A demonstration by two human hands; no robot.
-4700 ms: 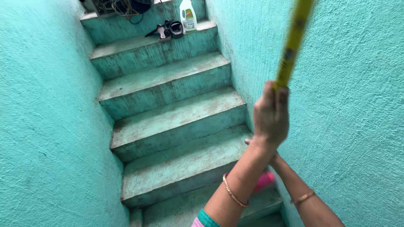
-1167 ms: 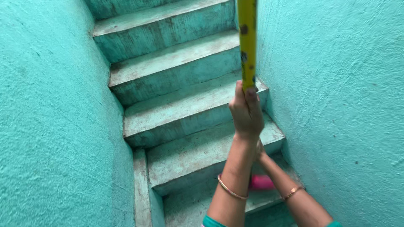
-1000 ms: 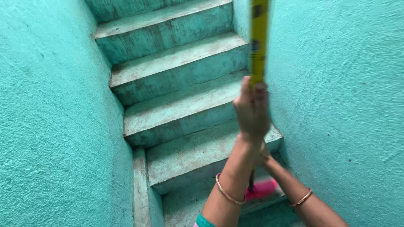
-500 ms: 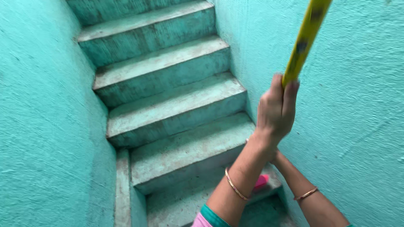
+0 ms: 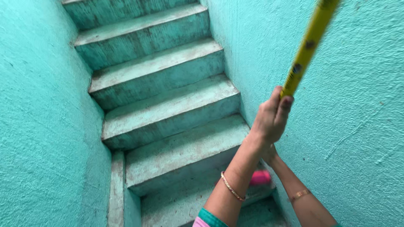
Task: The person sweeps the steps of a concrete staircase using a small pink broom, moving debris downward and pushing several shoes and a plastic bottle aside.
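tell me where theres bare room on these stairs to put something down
The upper steps lie bare between the left wall and right wall. It is crowded lower right: both hands, left hand uppermost, grip the yellow handle above a pink thing.

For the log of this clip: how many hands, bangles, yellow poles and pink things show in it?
Hands: 2, left hand, right hand mostly hidden behind it
Bangles: 2, left bangle, right bangle
Yellow pole: 1
Pink head: 1
Total: 6
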